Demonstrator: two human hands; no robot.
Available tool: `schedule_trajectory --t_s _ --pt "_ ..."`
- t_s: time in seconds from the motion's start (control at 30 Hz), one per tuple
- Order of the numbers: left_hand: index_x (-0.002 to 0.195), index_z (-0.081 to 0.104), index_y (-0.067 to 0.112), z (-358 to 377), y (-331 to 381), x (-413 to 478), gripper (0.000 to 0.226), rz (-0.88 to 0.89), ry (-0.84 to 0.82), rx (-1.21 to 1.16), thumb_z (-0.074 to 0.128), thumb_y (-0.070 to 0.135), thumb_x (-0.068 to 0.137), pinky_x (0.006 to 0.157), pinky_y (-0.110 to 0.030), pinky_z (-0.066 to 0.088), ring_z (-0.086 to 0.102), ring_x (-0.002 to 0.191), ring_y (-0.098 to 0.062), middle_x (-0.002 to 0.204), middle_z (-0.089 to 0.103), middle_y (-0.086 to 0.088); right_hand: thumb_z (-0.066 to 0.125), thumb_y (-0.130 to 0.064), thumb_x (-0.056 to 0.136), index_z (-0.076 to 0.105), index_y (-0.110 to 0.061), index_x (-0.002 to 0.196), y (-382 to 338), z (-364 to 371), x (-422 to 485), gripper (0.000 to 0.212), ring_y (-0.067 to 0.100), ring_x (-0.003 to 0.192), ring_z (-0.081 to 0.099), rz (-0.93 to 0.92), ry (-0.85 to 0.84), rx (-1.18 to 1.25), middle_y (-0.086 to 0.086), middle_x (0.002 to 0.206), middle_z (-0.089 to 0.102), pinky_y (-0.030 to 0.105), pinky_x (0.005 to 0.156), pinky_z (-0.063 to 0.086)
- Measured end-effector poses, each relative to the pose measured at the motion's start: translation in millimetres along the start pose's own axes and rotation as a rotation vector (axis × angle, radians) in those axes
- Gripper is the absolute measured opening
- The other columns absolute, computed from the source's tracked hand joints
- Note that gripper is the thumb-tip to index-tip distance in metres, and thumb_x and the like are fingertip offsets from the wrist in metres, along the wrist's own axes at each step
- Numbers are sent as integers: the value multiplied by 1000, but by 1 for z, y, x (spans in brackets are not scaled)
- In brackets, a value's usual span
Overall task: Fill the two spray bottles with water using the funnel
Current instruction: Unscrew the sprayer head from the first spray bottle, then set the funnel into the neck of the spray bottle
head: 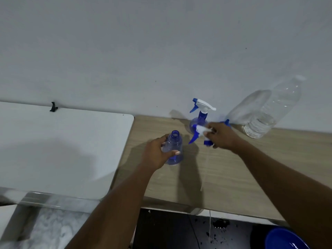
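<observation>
Gripping the uncapped spray bottle (173, 150) low on its body, the left hand (157, 154) has its fingers curled round the far side and its thumb laid across the near side, nail up. That bottle is clear blue, stands upright on the wooden table (233, 173) near its left edge, and its neck is wide open. Over to the right hand (222, 135): its fingers are wrapped tight round a detached spray head (198, 132), white body and blue trigger, with the trigger pointing down and to the left. The head is held up off the table, between the open bottle and the wall, and is a little blurred. Right behind it the second spray bottle (199, 117) stands against the wall (161, 51), its own white and blue head in place, its lower half partly hidden by the held head. A small blue piece (227, 122) peeks out past the right hand's knuckles, too hidden to tell what it is. Further right, by the wall, stands a big clear water bottle (269, 114), with water showing in its lower part. On the left a white table (53, 150) butts up against the wooden one, with a black clip (53, 107) at its back edge. Down in the bottom right corner, below the table edge, sits the rim of a blue basin (285, 239).
</observation>
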State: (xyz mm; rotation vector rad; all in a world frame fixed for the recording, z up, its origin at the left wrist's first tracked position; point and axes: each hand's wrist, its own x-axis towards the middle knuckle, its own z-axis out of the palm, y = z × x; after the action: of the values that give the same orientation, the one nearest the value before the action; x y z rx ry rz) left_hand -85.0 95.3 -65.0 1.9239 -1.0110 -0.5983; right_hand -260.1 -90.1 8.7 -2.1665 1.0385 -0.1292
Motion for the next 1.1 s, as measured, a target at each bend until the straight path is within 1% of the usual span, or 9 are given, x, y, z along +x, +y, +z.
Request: schedule_trajectory --t_s 0.1,0.27,0.4,0.57,0.63,0.7,0.77,1.0,1.1 --pt "135 57 29 2 -2 0 71 -6 -1 7 86 40 71 73 -4 40 58 100 -3 107 60 18 57 -18 98 66 -14 103 32 36 3 11 18 72 63 74 -37 -15 8 91 68 33 71 52" --pt "137 54 30 2 -2 1 72 -19 -16 27 84 44 73 81 -15 43 57 100 -2 110 58 18 58 -26 98 66 -14 113 58 66 12 21 19 89 60 133 -8 -44 6 104 68 30 75 47" --pt "136 54 30 1 -1 0 70 -27 -27 37 84 43 74 74 -6 40 55 96 0 107 57 20 60 -34 97 56 -14 132 64 74 19 41 27 110 61 178 37 -56 10 125 65 41 95 50" --pt "134 54 29 -1 4 2 69 -68 -64 31 86 38 73 72 -9 42 57 99 -6 110 57 18 63 -40 93 53 -21 134 67 64 17 47 27 119 56 185 46 -181 8 133 58 46 97 50" --pt "135 51 27 -2 5 2 80 -77 -86 45 88 46 68 78 -10 45 58 110 -11 120 59 14 64 -35 93 53 -19 135 66 53 14 46 27 120 55 172 59 -200 8 135 56 46 99 50" --pt "145 43 31 -5 8 3 105 -109 -73 62 87 64 56 94 -28 50 53 124 -16 140 54 9 65 -31 91 54 -18 134 67 40 13 46 28 121 55 156 83 -217 10 135 57 45 99 49" --pt "149 37 34 -7 14 4 116 -125 -44 68 85 71 49 103 -40 48 50 128 -17 148 47 7 67 -28 89 54 -17 135 67 26 12 49 29 121 55 153 103 -220 11 135 57 45 99 49" --pt "146 39 36 0 39 16 107 -75 -43 47 86 65 54 107 -40 45 49 130 -18 147 48 7 67 -29 90 50 -14 141 77 -4 8 56 37 126 51 142 137 -274 18 141 52 46 103 45" --pt "146 40 33 6 39 16 105 -78 -48 15 90 57 57 107 -32 42 48 131 -16 147 48 6 68 -29 89 50 -13 141 82 -8 8 57 37 127 49 138 136 -285 18 141 51 46 104 45"
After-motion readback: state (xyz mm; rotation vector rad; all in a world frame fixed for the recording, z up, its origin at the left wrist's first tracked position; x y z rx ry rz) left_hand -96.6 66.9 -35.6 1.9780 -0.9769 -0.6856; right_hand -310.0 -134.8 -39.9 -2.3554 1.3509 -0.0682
